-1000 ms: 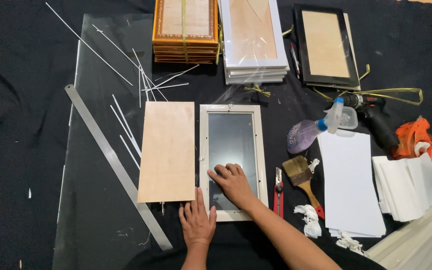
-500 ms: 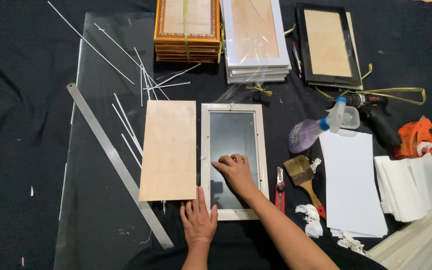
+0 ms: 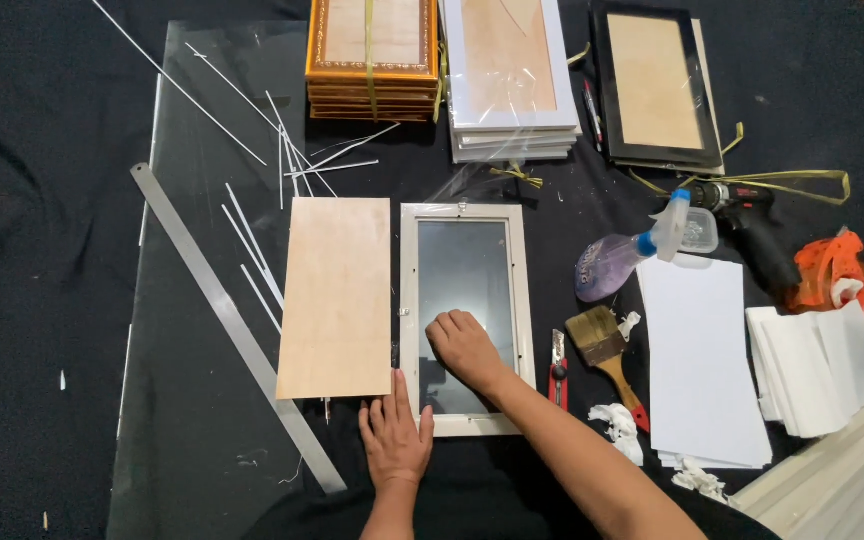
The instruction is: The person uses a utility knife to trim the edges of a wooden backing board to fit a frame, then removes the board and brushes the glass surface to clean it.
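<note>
**Pressing Glass Into a Silver Frame**

Working over a black cloth, a person bears down with the right hand [image 3: 464,346] on the dark glass pane [image 3: 464,270] seated inside a silver picture frame [image 3: 466,318]. That hand's fingers are curled together, knuckles up, on the lower half of the pane; whether they pinch anything beneath cannot be told. The left hand [image 3: 395,440] lies flat just below the frame's lower-left corner, fingers slightly spread, their tips touching or nearly touching its bottom rail.

The frame's long axis runs away from the person, so most of the pane stretches ahead of the right fingers. Just left of the frame, parallel to it, lies a plywood backing board [image 3: 336,298], nearer the left hand than the right. A long metal ruler [image 3: 232,325] slants across a clear glass sheet [image 3: 187,130] farther left.

To the right lie a red utility knife [image 3: 558,370], a paintbrush [image 3: 607,355], a spray bottle [image 3: 632,255] of purplish liquid, and a stack of white sheets [image 3: 697,360]. A small clear tub [image 3: 699,232] beside the bottle holds something too small to tell.
</note>
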